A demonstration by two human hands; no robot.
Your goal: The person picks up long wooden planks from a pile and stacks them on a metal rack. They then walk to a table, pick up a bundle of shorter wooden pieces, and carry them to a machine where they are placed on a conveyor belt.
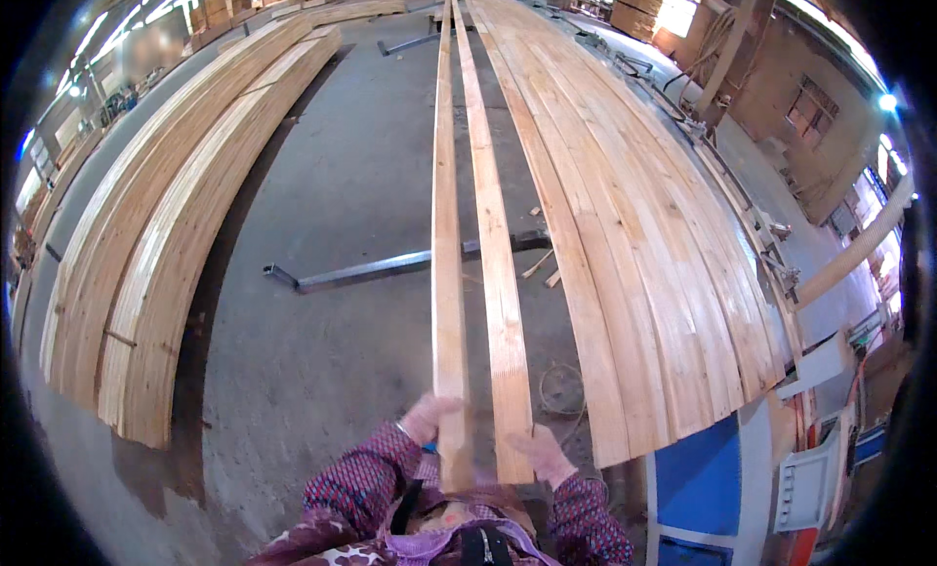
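Two long, narrow, pale wooden boards run side by side from in front of my body to the far end of the room. My left hand [429,420] is closed round the near end of the left board [446,244], its fingers over the edge. The right board [499,303] has its near end in my right hand [543,456], which grips it from the right side. A narrow gap separates the boards here, and they come close together far off. The undersides of both hands are hidden.
A wide row of planks [625,215] lies to the right, above a blue panel [698,478]. Stacked long boards [185,205] lie on the left. A metal bar [371,270] crosses beneath my boards, with wood scraps [537,264] on the grey floor.
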